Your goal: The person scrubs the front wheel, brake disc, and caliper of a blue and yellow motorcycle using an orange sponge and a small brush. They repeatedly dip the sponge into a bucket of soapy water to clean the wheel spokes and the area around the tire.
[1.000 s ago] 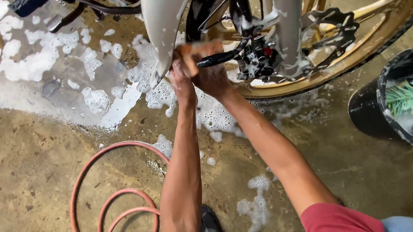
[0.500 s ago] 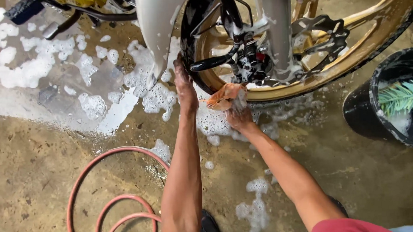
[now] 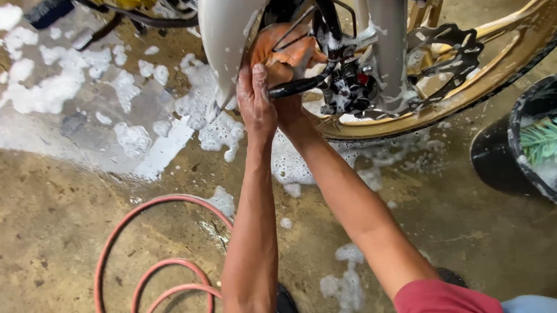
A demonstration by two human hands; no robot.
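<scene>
A motorcycle's front wheel with a gold rim (image 3: 494,78) stands on wet, soapy concrete, with a white mudguard (image 3: 223,34) over it and a silver fork leg (image 3: 389,45) beside a brake disc (image 3: 452,49). My right hand (image 3: 288,93) presses an orange sponge (image 3: 283,47) against the wheel behind the mudguard; only part of that hand shows. My left hand (image 3: 255,104) lies flat along the mudguard's lower edge, fingers together, touching my right hand. A black hose or lever (image 3: 297,85) crosses in front of my hands.
A black bucket (image 3: 510,159) with a green bristly brush (image 3: 550,139) in it stands at the right. A red hose (image 3: 152,268) lies coiled on the floor at lower left. Foam patches (image 3: 50,91) cover the wet concrete. My shoe (image 3: 288,306) shows at the bottom.
My right hand has lifted the sponge from low beside the rim up behind the mudguard. My left hand stays against the mudguard's edge.
</scene>
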